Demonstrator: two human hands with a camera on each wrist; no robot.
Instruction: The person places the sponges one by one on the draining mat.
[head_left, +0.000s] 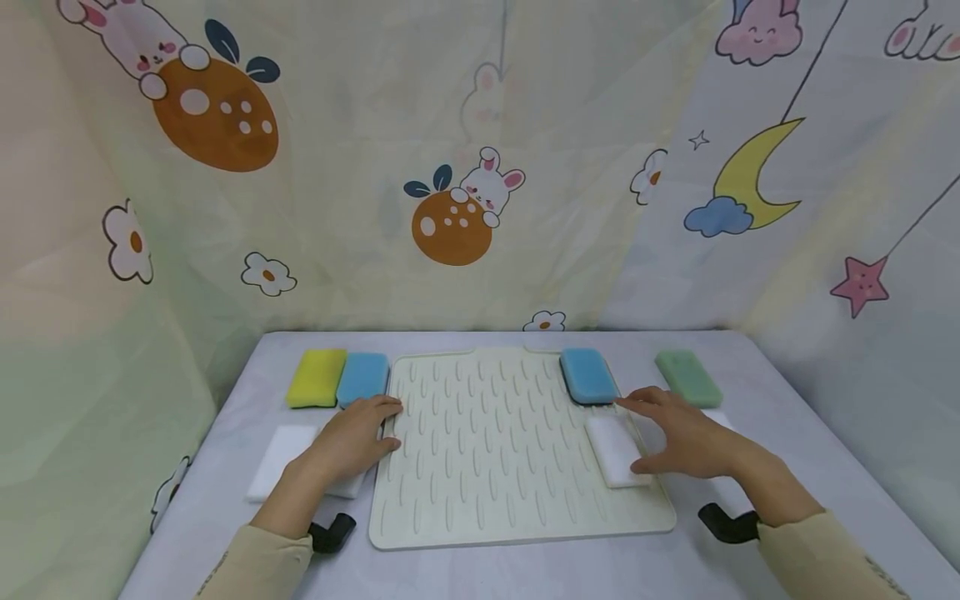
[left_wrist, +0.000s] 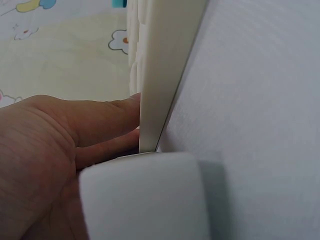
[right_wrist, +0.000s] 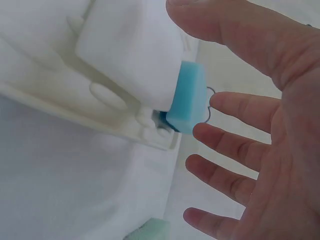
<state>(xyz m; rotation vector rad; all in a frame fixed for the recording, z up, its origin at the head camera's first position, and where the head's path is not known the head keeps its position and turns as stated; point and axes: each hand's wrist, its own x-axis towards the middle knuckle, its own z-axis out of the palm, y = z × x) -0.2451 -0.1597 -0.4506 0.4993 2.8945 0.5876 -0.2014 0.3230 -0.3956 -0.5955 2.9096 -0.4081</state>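
Observation:
A cream board [head_left: 480,450] with rows of raised ridges lies on the table. My left hand [head_left: 356,442] is at its left edge, fingertips against the side, as the left wrist view shows, close to a white sponge [left_wrist: 145,200]. On the board's right side rest a blue sponge [head_left: 588,375] with a dark underside and, nearer me, a white sponge [head_left: 613,450]. Spread fingers of my right hand [head_left: 682,433] reach over the board's right edge, the thumb close by the white sponge. In the right wrist view no thing lies between this hand's fingers [right_wrist: 235,145].
Left of the board are a yellow sponge [head_left: 317,377] and another blue sponge [head_left: 363,377]. A green sponge [head_left: 687,377] lies at the back right, with a white piece [head_left: 731,493] partly hidden under my right forearm. Printed cloth [head_left: 345,208] hangs behind the table.

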